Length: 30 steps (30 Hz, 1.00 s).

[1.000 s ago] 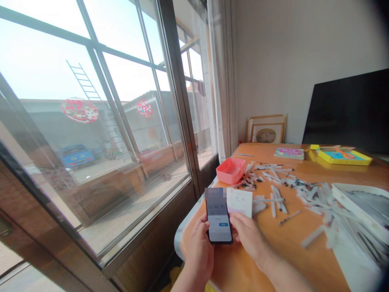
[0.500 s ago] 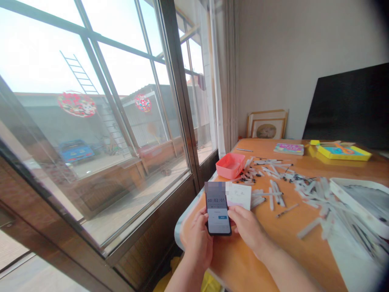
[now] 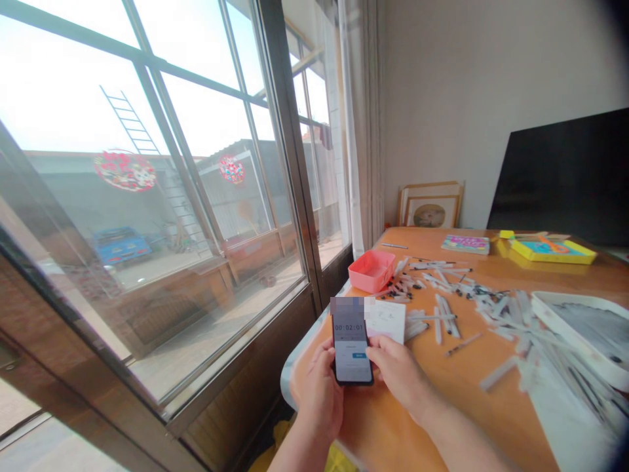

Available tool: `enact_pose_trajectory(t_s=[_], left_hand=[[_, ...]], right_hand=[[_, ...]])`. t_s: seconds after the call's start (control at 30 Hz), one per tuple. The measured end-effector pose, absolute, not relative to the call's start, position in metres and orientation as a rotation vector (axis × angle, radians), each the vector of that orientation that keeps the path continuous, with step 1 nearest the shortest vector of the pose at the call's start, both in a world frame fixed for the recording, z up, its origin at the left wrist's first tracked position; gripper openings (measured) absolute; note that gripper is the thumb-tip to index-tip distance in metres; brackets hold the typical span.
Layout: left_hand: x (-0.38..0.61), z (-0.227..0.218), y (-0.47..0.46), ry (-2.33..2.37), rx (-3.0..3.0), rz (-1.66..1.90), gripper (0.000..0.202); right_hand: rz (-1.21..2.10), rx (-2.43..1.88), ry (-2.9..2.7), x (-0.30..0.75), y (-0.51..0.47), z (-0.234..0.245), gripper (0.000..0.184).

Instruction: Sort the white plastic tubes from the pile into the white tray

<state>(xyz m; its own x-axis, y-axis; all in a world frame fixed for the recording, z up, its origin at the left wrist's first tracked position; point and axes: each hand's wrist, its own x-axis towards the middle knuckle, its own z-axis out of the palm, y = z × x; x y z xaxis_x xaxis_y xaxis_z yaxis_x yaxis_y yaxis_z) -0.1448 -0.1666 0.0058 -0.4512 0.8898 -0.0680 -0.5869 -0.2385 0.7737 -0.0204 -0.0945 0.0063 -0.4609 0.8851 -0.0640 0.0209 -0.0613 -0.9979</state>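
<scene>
A smartphone is held upright above the near left corner of the table, its screen showing 00:02:01 and a pale panel with a blue button. My left hand wraps the phone's left edge, thumb along the side. On the other edge, my right hand grips the phone with its thumb over the screen by the blue button. Behind the phone lies a white sheet of paper with faint marks, partly covered. Pen parts, clear barrels and dark pieces, are strewn to the right of my hands.
A pink basket stands beyond the phone. On the right is a white tray with dark pieces in it. Farther back lie a book and a yellow tray. A glass window wall runs along the left.
My right thumb has shifted left onto the screen, near the blue button. The view has tilted slightly, while both hands keep the phone in nearly the same place.
</scene>
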Motion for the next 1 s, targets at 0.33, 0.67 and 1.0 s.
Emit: enact_pose_trajectory(t_s=[0.33,0.67,1.0], left_hand=[[-0.143,0.010,-0.168,0.975,0.493,1.849,0.036],[-0.143,0.009,-0.167,0.982,0.497,1.859,0.039],[-0.145,0.003,-0.169,0.906,0.522,1.854,0.036]], right_hand=[[1.664,-0.799,-1.512,-0.025,-0.095,-0.002,0.028],[1.521,-0.872,-1.616,-0.026,-0.088,-0.020,0.026],[1.336,-1.001,-1.676,-0.029,-0.093,-0.026,0.029]])
